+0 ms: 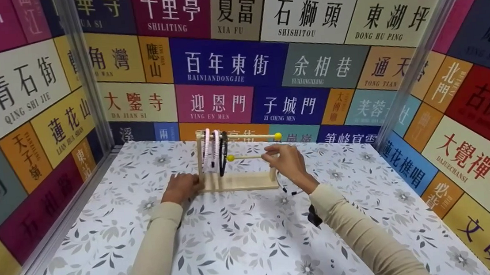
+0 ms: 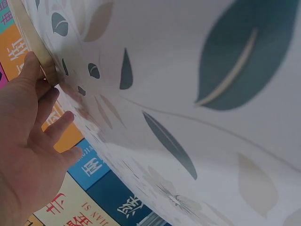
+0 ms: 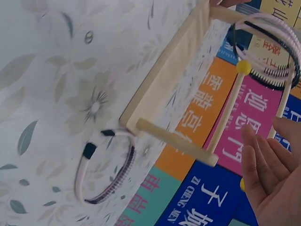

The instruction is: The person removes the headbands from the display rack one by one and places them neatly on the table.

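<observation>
A pale wooden headband stand [image 1: 240, 182] has two uprights, each carrying a rod tipped with a yellow ball. Pink headbands [image 1: 207, 152] and a black headband [image 1: 224, 152] hang on the upper rod near the left upright. My left hand [image 1: 181, 187] pinches the stand's left end between thumb and fingers, as the left wrist view shows. Around the right upright and the rods' right part is my right hand [image 1: 289, 162]; in the right wrist view its fingers are loosely bent, holding nothing visible. Whether they touch a rod is unclear.
Another pale pink headband [image 3: 82, 181] with black tips lies on the floral tabletop [image 1: 236, 244] beside the stand's right end. Colourful sign-covered walls [image 1: 227, 61] rise behind and on both sides, with metal corner posts [image 1: 89, 80].
</observation>
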`<state>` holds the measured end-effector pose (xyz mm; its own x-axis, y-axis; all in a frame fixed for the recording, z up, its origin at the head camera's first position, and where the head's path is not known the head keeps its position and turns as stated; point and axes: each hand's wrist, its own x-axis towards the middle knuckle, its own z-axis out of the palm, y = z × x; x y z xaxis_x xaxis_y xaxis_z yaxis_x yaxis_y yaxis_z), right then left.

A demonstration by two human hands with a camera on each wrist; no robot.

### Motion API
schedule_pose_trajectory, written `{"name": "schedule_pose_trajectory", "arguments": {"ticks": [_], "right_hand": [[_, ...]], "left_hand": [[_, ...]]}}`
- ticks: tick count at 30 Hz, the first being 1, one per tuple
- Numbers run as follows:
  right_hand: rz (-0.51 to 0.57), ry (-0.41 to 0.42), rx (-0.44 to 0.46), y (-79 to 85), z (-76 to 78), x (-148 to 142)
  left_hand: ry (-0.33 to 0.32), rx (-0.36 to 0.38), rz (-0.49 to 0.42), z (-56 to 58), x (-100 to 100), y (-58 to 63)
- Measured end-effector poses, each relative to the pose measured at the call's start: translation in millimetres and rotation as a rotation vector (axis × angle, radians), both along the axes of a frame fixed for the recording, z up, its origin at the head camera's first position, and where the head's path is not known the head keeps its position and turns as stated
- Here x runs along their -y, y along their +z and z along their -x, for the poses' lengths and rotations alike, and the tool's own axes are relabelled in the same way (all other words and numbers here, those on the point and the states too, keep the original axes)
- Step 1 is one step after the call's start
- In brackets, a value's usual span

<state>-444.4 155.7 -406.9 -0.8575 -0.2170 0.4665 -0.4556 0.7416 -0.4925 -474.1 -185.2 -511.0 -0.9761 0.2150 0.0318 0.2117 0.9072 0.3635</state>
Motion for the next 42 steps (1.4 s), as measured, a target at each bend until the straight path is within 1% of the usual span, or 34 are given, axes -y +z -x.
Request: {"name": "schedule_pose_trajectory", "arguments": {"ticks": [4,7,13,19,26,30,33,38,42], "right_hand": [[0.010,0.029,0.037,0.2,-0.3,17.8],[0.015,0.058,0.043,-1.8,-0.4,29.8],[0.014,0.107,0.021,-6.9,0.1,50.1],[-0.020,0.114,-0.009,-8.3,1.8,67.7],[0.004,0.159,0.013,-8.5,1.0,85.1],[-0.018,0.138,0.048,-7.8,1.7,92.5],[-0.038,0.113,0.074,-7.8,3.4,96.1],[-0.039,0.091,0.075,-10.1,6.2,100.0],[-0.049,0.086,0.060,-13.4,7.1,104.0]], "left_hand": [[0.022,0.004,0.014,2.4,-0.7,-1.3],[0.025,0.009,0.016,4.0,-1.2,-2.4],[0.015,0.003,0.016,1.9,-1.6,-2.5],[0.007,-0.020,0.008,0.6,-0.9,-2.4],[0.024,-0.008,0.025,-0.2,-0.9,-0.3],[0.030,-0.005,0.012,-1.8,0.1,1.0],[0.033,-0.002,0.001,-0.8,0.5,0.5],[0.032,0.003,0.000,2.7,-0.3,-2.9],[0.047,0.026,-0.023,3.2,-1.0,-4.4]]}}
